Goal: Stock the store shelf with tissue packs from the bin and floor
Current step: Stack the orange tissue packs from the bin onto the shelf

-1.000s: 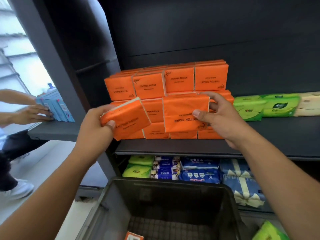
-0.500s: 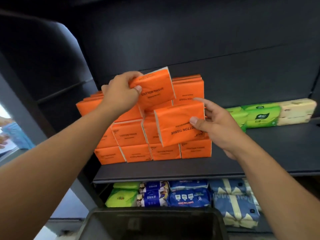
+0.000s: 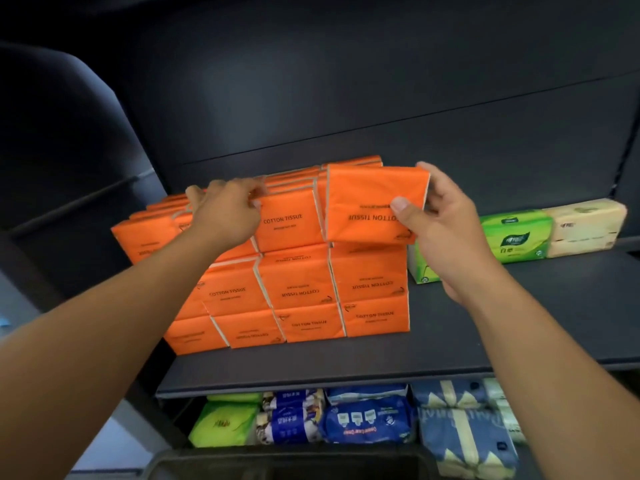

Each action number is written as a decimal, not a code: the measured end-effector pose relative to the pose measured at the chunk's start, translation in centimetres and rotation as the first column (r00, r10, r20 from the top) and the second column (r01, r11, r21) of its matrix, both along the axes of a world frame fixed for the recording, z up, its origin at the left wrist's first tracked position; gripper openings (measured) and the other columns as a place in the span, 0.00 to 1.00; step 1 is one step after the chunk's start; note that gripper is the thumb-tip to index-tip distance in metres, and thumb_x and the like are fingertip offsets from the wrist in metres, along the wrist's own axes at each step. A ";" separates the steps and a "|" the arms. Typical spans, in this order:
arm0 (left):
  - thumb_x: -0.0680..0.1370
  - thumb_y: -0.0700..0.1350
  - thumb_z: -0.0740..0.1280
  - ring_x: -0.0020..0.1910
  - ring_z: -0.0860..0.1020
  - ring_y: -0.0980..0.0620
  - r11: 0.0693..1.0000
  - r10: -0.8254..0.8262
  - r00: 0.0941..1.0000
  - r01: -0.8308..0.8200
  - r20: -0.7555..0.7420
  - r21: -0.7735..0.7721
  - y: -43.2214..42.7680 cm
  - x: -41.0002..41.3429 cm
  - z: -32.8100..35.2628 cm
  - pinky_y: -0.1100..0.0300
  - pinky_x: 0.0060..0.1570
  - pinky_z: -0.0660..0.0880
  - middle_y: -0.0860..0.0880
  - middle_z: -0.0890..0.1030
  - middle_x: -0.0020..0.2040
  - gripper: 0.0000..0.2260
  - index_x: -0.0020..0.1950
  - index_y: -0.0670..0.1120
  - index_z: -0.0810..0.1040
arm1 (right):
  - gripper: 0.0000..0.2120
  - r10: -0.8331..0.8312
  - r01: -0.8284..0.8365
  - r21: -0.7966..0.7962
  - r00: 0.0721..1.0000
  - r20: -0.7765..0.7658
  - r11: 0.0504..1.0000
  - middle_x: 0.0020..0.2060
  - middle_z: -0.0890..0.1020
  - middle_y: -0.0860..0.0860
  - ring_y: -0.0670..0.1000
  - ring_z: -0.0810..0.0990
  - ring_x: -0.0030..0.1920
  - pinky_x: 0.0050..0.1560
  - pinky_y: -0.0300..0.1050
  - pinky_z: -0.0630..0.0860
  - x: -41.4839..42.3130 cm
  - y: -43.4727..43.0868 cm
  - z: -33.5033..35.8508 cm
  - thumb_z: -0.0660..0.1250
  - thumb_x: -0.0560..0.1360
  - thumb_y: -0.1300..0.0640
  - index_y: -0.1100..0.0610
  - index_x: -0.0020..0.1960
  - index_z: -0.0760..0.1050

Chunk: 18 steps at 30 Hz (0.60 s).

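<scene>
The right hand [image 3: 446,230] was clamped on a flat orange plastic-wrapped tissue pack [image 3: 370,202], with the thumb across its front face and the fingers curled behind its right edge. This pack stood upright at the right end of the top row of the orange stack [image 3: 304,296]. Its black "COTTON TISSUE" lettering was upside down and its lower edge met the packs beneath. Whether its full weight rested there could not be told.

The left hand [image 3: 225,216] pinched the upper left corner of the neighbouring orange pack [image 3: 291,220], whose lettering read the right way up. The two held packs stood side by side, just about touching.

The stack sat on a dark grey shelf board [image 3: 311,362]. It was three rows high at the front, with more orange packs lined up behind. Near the stack's right end, on the same board, lay a bright green tissue pack [image 3: 516,237], and a pale cream tissue pack [image 3: 588,226] touched its far side.

On the shelf below lay a lime-green soft pack [image 3: 221,424], blue-and-white wrapped packs [image 3: 291,424], a dark blue pouch [image 3: 367,420] and blue packs with a cream ribbon pattern [image 3: 464,434]. The dark rim of a bin [image 3: 284,460] showed at the bottom edge of the view.
</scene>
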State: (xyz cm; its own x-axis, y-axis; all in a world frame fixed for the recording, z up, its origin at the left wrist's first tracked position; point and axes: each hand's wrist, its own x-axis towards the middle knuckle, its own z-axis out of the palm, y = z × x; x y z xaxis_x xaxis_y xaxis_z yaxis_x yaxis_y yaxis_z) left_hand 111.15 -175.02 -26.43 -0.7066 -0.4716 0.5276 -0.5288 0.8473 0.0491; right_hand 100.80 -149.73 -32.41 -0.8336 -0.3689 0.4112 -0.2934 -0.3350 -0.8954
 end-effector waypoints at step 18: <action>0.67 0.65 0.72 0.72 0.61 0.46 0.989 -0.076 0.987 0.093 0.144 -0.115 -0.8 -0.4 -2.5 0.45 0.66 0.55 0.54 0.64 0.74 0.40 0.75 0.59 0.59 | 0.23 -0.121 0.170 0.284 0.976 -0.183 0.944 0.57 0.82 0.44 0.48 0.80 0.58 0.65 0.53 0.75 -4.2 -6.4 -2.0 0.64 0.80 0.58 0.43 0.72 0.66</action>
